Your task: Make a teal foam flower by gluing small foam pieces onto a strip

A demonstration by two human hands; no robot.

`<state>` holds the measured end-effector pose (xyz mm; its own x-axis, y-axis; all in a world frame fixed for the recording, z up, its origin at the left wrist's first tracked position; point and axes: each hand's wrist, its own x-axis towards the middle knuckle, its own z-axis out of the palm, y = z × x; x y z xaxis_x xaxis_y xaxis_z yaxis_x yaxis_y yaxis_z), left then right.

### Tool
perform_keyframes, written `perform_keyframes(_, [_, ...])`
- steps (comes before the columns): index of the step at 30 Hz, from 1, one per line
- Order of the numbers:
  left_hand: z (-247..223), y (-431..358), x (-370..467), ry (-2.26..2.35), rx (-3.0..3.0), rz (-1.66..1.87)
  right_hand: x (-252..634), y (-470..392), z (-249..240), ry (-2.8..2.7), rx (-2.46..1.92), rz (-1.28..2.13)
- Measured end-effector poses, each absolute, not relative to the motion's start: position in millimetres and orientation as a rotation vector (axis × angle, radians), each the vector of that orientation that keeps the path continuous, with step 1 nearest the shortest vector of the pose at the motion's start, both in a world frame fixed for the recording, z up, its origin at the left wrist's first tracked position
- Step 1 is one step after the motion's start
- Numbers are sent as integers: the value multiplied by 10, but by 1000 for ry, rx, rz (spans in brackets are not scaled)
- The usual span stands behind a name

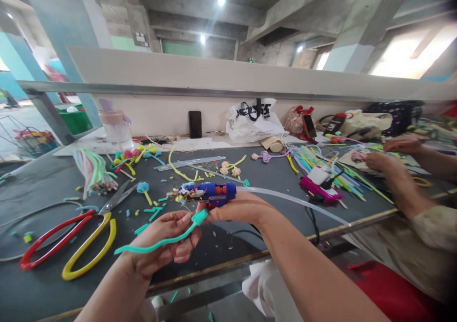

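My right hand [235, 209] grips a blue hot glue gun [217, 193], its nozzle pointing left and crusted with dried glue and scraps. A long clear glue stick [285, 196] trails from the gun's back end to the right. Between the fingers of my left hand [171, 236] is a turquoise pipe cleaner [157, 244], with a short bundled tuft at its upper end close under the gun. Large scissors [103, 212] with one red and one yellow handle lie partly open to the left. Near their tips rests a small blue flower [143, 189] on a yellow stem.
Pastel pipe cleaners [93, 172] lie in a bunch at the left, behind the scissors. A lidded clear cup [116, 127], a phone [195, 124] and a white bag [252, 122] stand along the back. At right, a co-worker's hands [385, 158] work beside a purple glue gun [321, 191].
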<state>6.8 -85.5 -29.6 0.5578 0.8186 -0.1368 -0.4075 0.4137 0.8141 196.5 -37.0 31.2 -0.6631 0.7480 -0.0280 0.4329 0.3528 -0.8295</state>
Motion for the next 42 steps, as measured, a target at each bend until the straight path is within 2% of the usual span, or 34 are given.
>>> perform_keyframes(4, [-278,-864,48,609,847,774,2044,-314,228,-1994,-972,1537])
perform_keyframes(9, [-323,-818,39,667,832,726,2087,-261,98,-1752,-908,1696])
perform_keyframes(17, [-465,-762,229,1154,1087,984,2111,-158,8,-1699,-1235,1432])
perform_keyframes(22, [-457,-721,265,1368,1147,1232,2138,-107,-15,-1585,-1217,1302])
perform_keyframes(25, [-478,-693,209,1385,1085,1362,2139,-92,-11,-1466,-1188,1211])
perform_keyframes(33, [-458,-687,171,1345,1041,1532,2104,-167,69,-1439,-1187,1246])
perform_keyframes(37, [-328,-732,64,1528,1199,1419,2082,-186,80,-1461,-1172,1265])
perform_keyframes(42, [-98,-940,-45,1987,1797,1072,2091,-189,36,-1493,-1098,1290])
